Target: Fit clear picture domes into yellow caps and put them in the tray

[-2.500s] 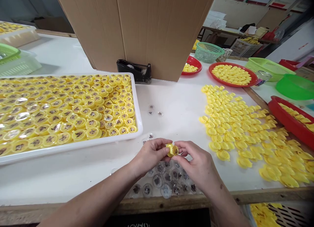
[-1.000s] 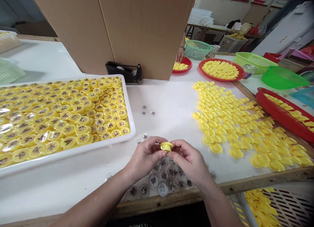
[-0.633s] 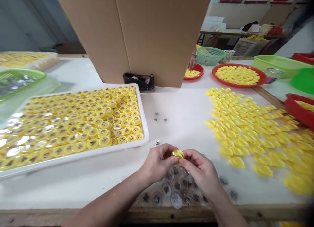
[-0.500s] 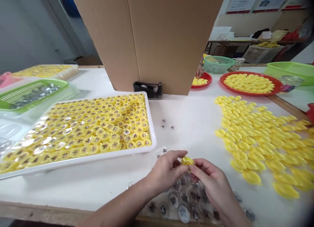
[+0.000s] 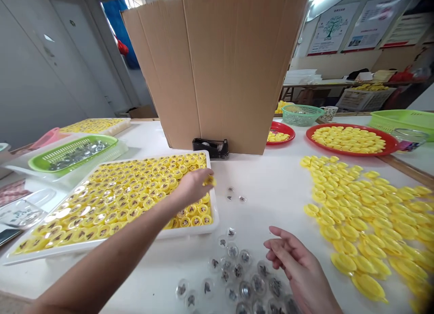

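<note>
My left hand (image 5: 195,186) reaches over the right end of a white tray (image 5: 214,214). Its fingers are closed on a small round yellow case (image 5: 210,181), partly hidden by them. Rows of yellow cases with printed round faces (image 5: 135,198) fill that tray. Lower right, my right hand (image 5: 293,264) hovers over the table with its fingers loosely bent and apart, holding nothing. Clear round discs with dark printed pictures (image 5: 238,271) lie scattered to its left. On its other side spread many plain yellow oval pieces (image 5: 359,228).
A tall cardboard sheet (image 5: 224,74) stands behind a black tape dispenser (image 5: 210,148). At left sits a green basket (image 5: 73,153) of clear discs. Red plates (image 5: 393,144) of yellow pieces, a mint basket (image 5: 303,116) and a clear cup (image 5: 410,140) are at back right.
My hands have parted: the left went from above the clear discs to the tray with the yellow case, while the right let go of it and opened. The head view has tilted up.
</note>
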The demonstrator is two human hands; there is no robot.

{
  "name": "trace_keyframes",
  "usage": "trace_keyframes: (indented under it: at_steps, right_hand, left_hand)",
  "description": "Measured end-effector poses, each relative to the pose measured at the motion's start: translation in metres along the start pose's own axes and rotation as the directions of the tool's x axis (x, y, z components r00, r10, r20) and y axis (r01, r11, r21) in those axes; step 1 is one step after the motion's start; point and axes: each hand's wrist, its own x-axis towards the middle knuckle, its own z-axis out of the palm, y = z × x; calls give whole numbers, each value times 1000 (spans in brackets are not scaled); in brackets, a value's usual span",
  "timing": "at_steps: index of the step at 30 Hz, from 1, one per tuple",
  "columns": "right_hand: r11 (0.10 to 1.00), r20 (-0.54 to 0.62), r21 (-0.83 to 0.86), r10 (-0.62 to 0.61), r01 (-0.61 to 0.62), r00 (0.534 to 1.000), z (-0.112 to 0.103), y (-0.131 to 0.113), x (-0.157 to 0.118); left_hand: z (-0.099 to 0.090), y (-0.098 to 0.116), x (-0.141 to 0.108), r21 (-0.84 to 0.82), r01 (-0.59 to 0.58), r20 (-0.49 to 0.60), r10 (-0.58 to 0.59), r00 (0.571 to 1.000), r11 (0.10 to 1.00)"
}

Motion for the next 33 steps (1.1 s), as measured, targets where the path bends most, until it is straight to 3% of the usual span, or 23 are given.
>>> trace_keyframes:
  at_steps: [4,8,18,24,26,29,31,33]
  right_hand:
    - [1000,-53,-14,-20,20,998,-4,9,6]
    - [998,-115,-8,-61,60,992,1,12,6]
    - [997,-81,-25,-75,73,994,-3,17,11]
    - [931,-47,-314,-210,185,977,-6,12,0]
    - [890,-106,-415,-251,186,962,-20,6,-4]
    - [778,-233,-612,-352,145,907,-60,-6,-15]
    - [681,-317,-731,-406,52,858,-90,-11,-24]
    - [594,-381,-802,-424,-65,821,-117,-13,-29]
  left_hand:
    - [-7,-57,48,132,199,-78,-190,979,971]
    - [5,-84,70,239,273,-122,-250,960,932]
    - [15,-98,70,410,250,-129,-216,968,877]
    - [7,-91,62,480,145,-50,-138,989,865]
    - [5,-96,66,486,126,-41,-121,992,865]
    - [0,-100,69,490,102,-22,-105,994,866]
    - [-7,-89,59,473,66,-63,-41,997,879]
    - [-12,-63,36,422,36,-204,57,977,906]
